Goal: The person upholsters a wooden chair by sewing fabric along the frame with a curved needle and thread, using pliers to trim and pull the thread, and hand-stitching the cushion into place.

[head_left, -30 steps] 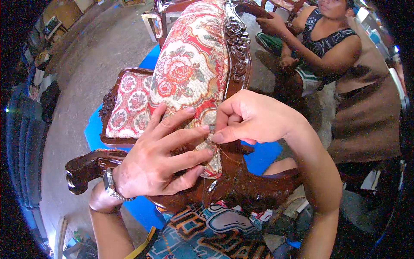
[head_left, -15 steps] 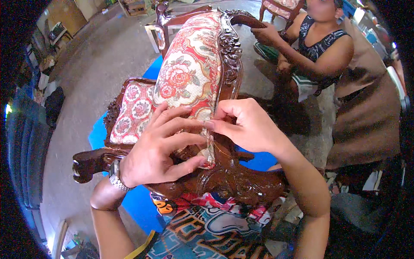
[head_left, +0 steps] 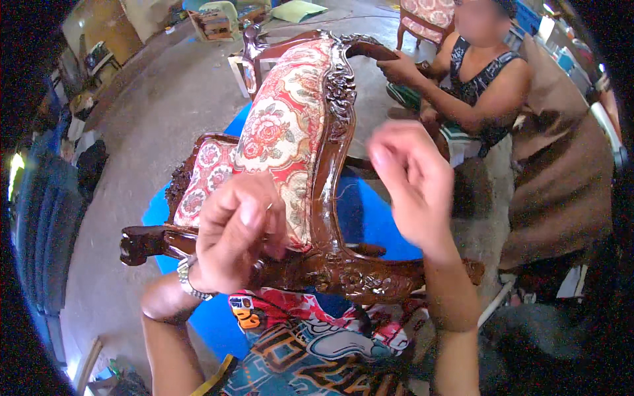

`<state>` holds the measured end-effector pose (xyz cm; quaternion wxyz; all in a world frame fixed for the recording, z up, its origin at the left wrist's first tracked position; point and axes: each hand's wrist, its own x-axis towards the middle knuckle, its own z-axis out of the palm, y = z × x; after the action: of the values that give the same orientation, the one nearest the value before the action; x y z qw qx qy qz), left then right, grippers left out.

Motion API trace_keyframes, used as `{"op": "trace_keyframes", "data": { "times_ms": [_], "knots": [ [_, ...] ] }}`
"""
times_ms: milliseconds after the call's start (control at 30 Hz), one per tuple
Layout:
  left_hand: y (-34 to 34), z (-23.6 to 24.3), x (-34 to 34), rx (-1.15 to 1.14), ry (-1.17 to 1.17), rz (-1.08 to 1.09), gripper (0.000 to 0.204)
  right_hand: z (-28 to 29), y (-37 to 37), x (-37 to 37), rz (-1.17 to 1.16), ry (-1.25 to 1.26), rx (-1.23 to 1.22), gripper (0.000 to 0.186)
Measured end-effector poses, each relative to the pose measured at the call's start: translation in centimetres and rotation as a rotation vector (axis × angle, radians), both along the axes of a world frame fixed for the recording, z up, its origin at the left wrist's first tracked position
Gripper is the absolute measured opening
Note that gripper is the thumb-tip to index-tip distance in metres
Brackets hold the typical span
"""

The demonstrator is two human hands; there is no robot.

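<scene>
A carved dark-wood chair (head_left: pixel 333 138) lies tipped over in front of me, its backrest padded with red and cream floral upholstery (head_left: pixel 271 129). My left hand (head_left: pixel 238 228), a metal watch on its wrist, is in front of the backrest's near end with thumb and fingers pinched. A tiny shiny tip shows at its fingers, too small to name. My right hand (head_left: pixel 416 185) is raised to the right of the frame, away from the fabric, blurred, its fingers curled together; what they hold, if anything, is hidden. A fine loose thread (head_left: pixel 342 194) shows against the wood between my hands.
At the right a person (head_left: pixel 489 86) sits with a hand on the chair's far end. Blue sheeting (head_left: pixel 380 218) lies under the chair. Brown cloth (head_left: pixel 561 178) is draped at the right. Dark stacked padding (head_left: pixel 49 224) stands at the left; another floral chair (head_left: pixel 426 23) stands behind.
Both hands have come off the fabric edge. My right hand has lifted up and to the right; my left has drawn back slightly and closed into a pinch.
</scene>
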<state>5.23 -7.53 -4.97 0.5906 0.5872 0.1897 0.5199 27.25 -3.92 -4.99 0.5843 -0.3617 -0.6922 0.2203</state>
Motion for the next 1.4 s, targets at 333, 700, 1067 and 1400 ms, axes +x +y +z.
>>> {"op": "trace_keyframes", "data": {
  "times_ms": [333,700,1067,1400],
  "knots": [
    [-6.5,-2.3,8.4,0.34,-0.005,0.068,0.013,-5.7,-12.9,-0.4,0.147,0.136,0.179,0.022],
    [-3.8,0.7,3.2,0.909,0.966,0.196,0.04,-3.1,-18.4,12.6,0.38,1.183,-0.048,0.011],
    [-5.8,2.5,0.7,0.64,1.702,0.389,0.022,-12.6,-10.6,6.5,-0.548,0.298,0.18,0.01],
    [-4.6,1.3,0.6,0.808,1.421,0.249,0.038,-10.0,-9.8,8.0,-0.08,0.797,-0.217,0.011]
  ]
}}
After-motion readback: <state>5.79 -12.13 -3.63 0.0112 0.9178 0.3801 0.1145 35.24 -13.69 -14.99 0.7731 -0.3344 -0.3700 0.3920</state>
